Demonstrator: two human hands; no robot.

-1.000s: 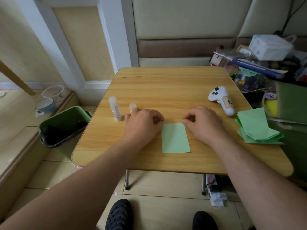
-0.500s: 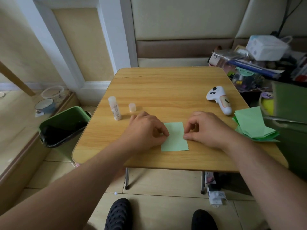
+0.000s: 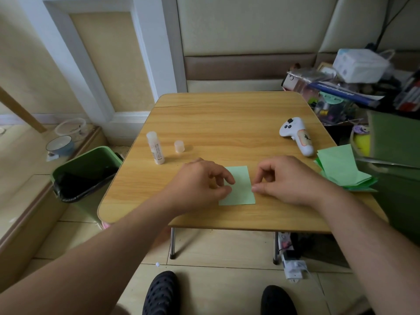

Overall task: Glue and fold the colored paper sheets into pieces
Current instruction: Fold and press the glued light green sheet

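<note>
Head view: left hand [image 3: 200, 183] sits on the left edge of the green paper sheet [image 3: 239, 189], fingers curled, thumb and forefinger pinching that edge. Right hand [image 3: 288, 180] at the sheet's right edge, thumb and forefinger tips pinched together on the edge about midway down, other fingers curled. Sheet is pale green, rectangular, lying flat on the wooden table [image 3: 227, 123], near the front edge, a faint crease line across its middle. Left of the hands: uncapped glue stick [image 3: 155, 147] upright, its cap [image 3: 179, 146] standing just beside it, apart. Right side: white controller [image 3: 297, 135] lying down, then a stack of green sheets [image 3: 341, 169] overhanging the table's right edge. Table's far half is bare wood. Green bin [image 3: 91, 164] stands off the table's left edge; cluttered pile [image 3: 354, 83] beyond the right rear corner. Dark shoes [image 3: 161, 292] on the tiled floor below.
</note>
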